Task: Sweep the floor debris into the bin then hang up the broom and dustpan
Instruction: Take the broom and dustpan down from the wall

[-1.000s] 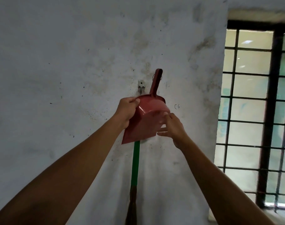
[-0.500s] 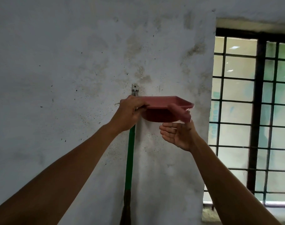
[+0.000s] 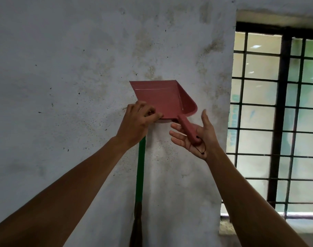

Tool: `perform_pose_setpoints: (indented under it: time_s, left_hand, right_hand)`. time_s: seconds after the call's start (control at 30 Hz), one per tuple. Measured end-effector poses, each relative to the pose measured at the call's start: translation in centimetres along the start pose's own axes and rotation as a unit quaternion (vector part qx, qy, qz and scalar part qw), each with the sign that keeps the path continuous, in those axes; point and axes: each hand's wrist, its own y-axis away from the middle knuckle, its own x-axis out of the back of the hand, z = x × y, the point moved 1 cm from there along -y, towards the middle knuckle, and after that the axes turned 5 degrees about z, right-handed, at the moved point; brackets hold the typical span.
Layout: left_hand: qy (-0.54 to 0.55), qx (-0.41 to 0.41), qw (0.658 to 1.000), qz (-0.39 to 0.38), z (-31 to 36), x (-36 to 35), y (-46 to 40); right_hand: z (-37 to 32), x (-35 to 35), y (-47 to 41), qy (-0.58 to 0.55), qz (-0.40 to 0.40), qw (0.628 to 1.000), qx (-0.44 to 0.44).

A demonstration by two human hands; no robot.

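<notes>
Left hand [image 3: 137,120] grip pinches red plastic dustpan [image 3: 163,98] rim; right hand [image 3: 195,135] spread under its handle. Light, rigid, likely slick; take handle near cord loop [image 3: 201,148].

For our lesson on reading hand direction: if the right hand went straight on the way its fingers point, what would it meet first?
The right hand lies open, fingers pointing left. It would probably meet the broom's green handle first, though depth is unclear.

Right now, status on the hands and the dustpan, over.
Left hand grips red plastic dustpan at its rim. Right hand open under the handle, loop cord on the palm. Dustpan not yet hung. Green-handled broom against the wall below.
</notes>
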Motion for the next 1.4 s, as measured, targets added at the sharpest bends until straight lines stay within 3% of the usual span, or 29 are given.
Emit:
perform_pose_setpoints:
  time_s: [0.2, 0.37, 0.53, 0.67, 0.87, 1.07, 1.4]
  left_hand:
    - [-0.026, -0.01, 1.0, -0.013, -0.7, -1.1, 0.8]
    - [-0.018, 0.041, 0.999, -0.022, 0.1, -2.1, 2.5]
    - [-0.015, 0.015, 0.99, -0.14, 0.4, -4.7, 6.1]
    - [-0.011, -0.05, 0.959, -0.279, 0.6, -6.7, 9.3]
    - [-0.018, -0.154, 0.903, -0.401, 2.9, -9.5, 14.1]
    - [-0.034, -0.207, 0.851, -0.482, 4.7, -11.4, 17.9]
    - [-0.081, -0.239, 0.797, -0.549, 6.7, -14.0, 22.7]
  right_hand:
    - [-0.1, 0.1, -0.5, 0.117, 0.013, 0.993, -0.02]
    - [0.9, 1.0, -1.0, 0.161, 0.05, 0.986, 0.018]
    - [2.4, 1.8, -1.7, 0.225, 0.115, 0.966, 0.054]
    - [3.8, 2.3, -1.8, 0.227, 0.175, 0.957, 0.048]
    - [7.7, 4.4, -2.1, 0.171, 0.206, 0.962, 0.053]
    - [11.0, 6.4, -1.6, 0.136, 0.223, 0.964, 0.042]
    - [13.5, 9.4, -1.0, 0.14, 0.241, 0.959, 0.055]
